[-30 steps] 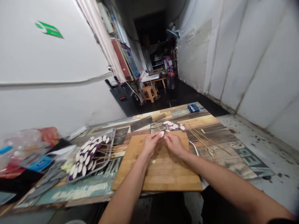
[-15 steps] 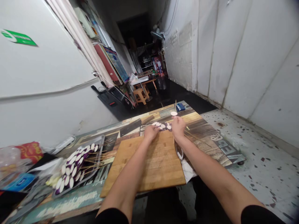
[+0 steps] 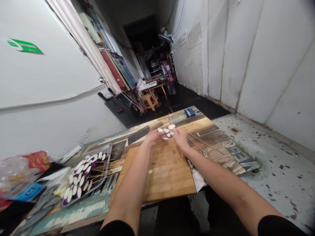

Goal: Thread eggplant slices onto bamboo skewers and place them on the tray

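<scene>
Both hands meet at the far edge of a wooden cutting board (image 3: 162,173). My left hand (image 3: 153,135) pinches a white, purple-skinned eggplant slice (image 3: 160,130). My right hand (image 3: 180,136) is closed round a thin bamboo skewer with a slice (image 3: 171,126) on its tip. A small heap of cut slices (image 3: 167,133) lies between the hands. Loose bamboo skewers (image 3: 199,142) lie on the table to the right of my right hand.
A metal tray (image 3: 108,151) at the left holds several finished eggplant skewers (image 3: 80,175). Plastic bags and packets (image 3: 22,177) crowd the far left. A blue box (image 3: 189,112) sits at the table's far edge. White walls stand close on both sides; a dark corridor with stools lies ahead.
My right hand has come back down and left with the skewer, from raised near the blue box to meet my left hand over the slices. The view shifted slightly.
</scene>
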{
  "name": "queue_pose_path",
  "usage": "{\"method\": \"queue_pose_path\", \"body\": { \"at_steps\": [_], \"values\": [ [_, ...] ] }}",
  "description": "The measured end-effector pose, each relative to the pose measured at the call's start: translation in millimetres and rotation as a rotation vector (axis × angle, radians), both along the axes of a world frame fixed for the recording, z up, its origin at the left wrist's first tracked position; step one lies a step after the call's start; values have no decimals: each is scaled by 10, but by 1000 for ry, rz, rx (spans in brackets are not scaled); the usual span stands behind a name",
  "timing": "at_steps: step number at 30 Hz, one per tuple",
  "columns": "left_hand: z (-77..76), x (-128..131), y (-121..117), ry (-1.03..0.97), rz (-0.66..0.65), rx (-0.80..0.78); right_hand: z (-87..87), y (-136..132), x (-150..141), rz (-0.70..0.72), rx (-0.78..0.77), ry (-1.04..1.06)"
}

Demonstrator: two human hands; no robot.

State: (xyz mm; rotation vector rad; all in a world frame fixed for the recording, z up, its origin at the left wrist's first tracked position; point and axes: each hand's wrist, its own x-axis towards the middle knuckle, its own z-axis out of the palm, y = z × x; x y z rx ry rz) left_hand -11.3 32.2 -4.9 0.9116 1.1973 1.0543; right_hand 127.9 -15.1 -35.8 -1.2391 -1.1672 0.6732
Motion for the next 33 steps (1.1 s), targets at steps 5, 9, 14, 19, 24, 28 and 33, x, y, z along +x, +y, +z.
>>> {"method": "queue_pose_path", "body": {
  "at_steps": [5, 9, 14, 19, 24, 28, 33],
  "values": [
    [-24, -578, -276, -182, 175, -32, -29, -247, -263, 365, 40, -146],
    [-236, -784, -357, -283, 332, 48, -107, -372, -374, 523, 61, -304],
    [-316, -796, -339, -320, 364, 68, -73, -426, -359, 560, 46, -445],
    [-307, -752, -382, -179, 334, 107, -7, -452, -353, 562, 7, -437],
    [-306, -769, -425, -240, 251, 155, -32, -449, -357, 564, 6, -417],
    [-291, -834, -415, -293, 268, 154, -39, -448, -350, 557, 30, -457],
    [-285, -888, -391, -321, 265, 166, -58, -433, -345, 561, 25, -464]
  ]
}}
